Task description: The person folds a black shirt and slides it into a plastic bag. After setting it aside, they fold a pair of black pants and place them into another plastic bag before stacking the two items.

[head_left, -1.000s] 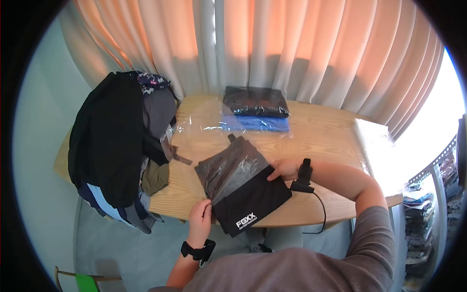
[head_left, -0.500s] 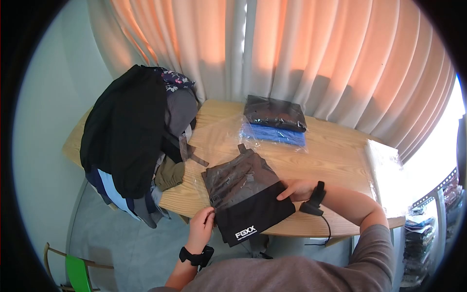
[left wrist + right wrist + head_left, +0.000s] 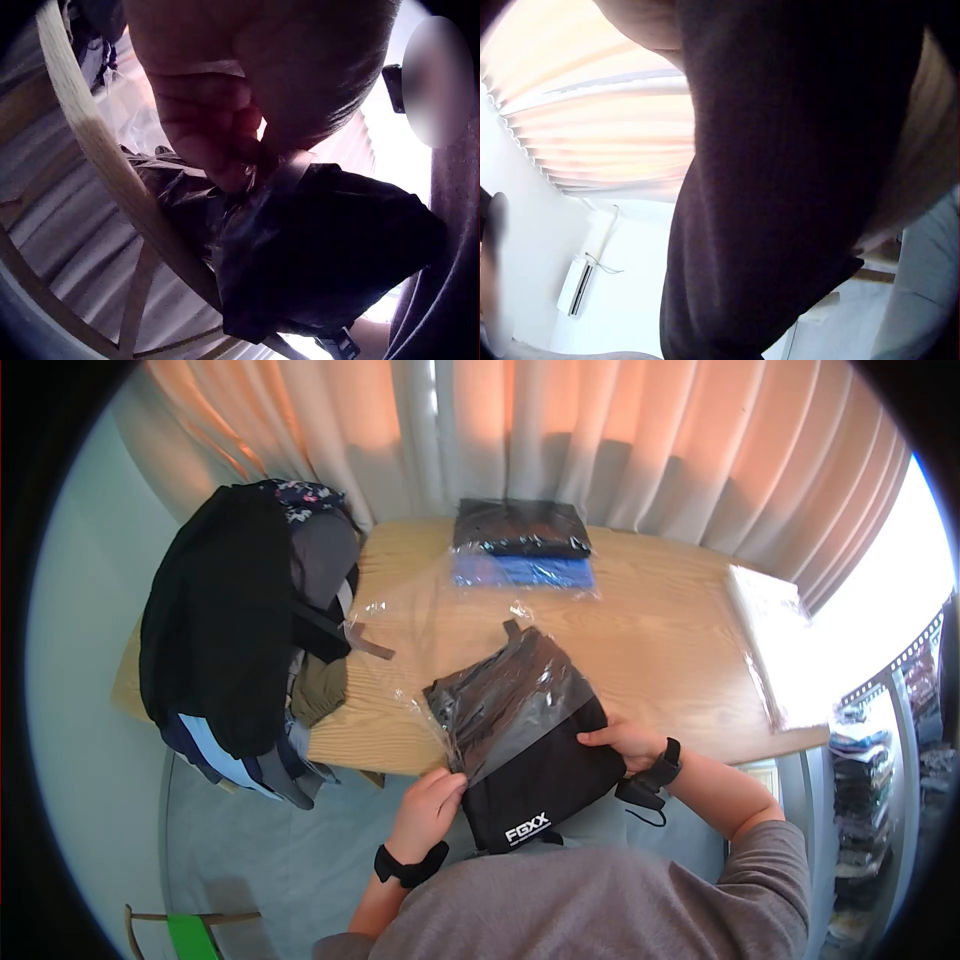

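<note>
A folded black garment [image 3: 550,780] with white FGXX lettering hangs over the front table edge, its upper part inside a clear plastic bag [image 3: 515,700]. My left hand [image 3: 428,815] pinches the bag's opening edge and the garment at the left side. My right hand [image 3: 635,745] grips the garment's right edge, thumb on top and the other fingers hidden beneath. In the left wrist view, curled fingers [image 3: 217,157] hold the bag edge against the dark cloth. Dark fabric [image 3: 795,165] fills much of the right wrist view.
A heap of mixed clothes [image 3: 225,630] covers the table's left end. Bagged folded garments, one black [image 3: 525,525] and one blue [image 3: 525,571], lie at the back. Clear plastic packaging [image 3: 775,640] lies at the right edge. A shelf with packed clothes [image 3: 865,810] stands right.
Both hands have drawn the garment and bag nearer to the body, away from the tabletop. The right hand has shifted from above the table to its front edge. The head view has swung a little.
</note>
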### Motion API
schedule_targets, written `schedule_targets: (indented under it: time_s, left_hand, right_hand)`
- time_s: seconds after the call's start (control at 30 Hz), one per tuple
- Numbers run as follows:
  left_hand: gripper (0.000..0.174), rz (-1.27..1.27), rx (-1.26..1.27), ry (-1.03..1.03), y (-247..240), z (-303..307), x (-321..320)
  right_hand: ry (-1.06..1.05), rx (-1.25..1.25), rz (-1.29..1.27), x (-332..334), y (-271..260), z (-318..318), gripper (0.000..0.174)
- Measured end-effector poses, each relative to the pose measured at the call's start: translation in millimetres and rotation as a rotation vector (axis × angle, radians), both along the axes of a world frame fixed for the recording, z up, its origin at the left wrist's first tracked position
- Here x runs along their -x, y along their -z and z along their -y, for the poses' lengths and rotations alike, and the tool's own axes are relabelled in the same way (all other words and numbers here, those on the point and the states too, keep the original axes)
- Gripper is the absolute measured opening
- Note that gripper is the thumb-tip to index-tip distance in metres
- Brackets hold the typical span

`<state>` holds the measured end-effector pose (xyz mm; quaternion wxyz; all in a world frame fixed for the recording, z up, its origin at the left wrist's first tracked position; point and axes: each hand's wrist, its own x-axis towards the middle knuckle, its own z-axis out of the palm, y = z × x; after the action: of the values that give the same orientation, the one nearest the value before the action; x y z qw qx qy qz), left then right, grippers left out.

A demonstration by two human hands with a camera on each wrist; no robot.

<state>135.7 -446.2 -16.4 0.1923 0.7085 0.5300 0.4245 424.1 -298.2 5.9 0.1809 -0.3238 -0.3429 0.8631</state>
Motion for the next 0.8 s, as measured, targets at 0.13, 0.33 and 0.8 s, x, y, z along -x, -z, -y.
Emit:
schedule_targets:
  time_s: [0.13, 0.33, 0.8]
  left_hand:
    - [0.007, -0.099, -0.052, 0.141, -11, -15, -20]
    - [0.012, -0.085, -0.056, 0.231, -6, -62, -61]
    - [0.014, 0.032, -0.024, -0.060, 1, -60, -67]
  right_hand:
    - [0.209, -0.116, 0.009, -39, 9, 36, 0.052]
    - [0.527, -0.102, -0.049, -83, 15, 62, 0.044]
    - [0.753, -0.089, 0.073, -54, 25, 25, 0.026]
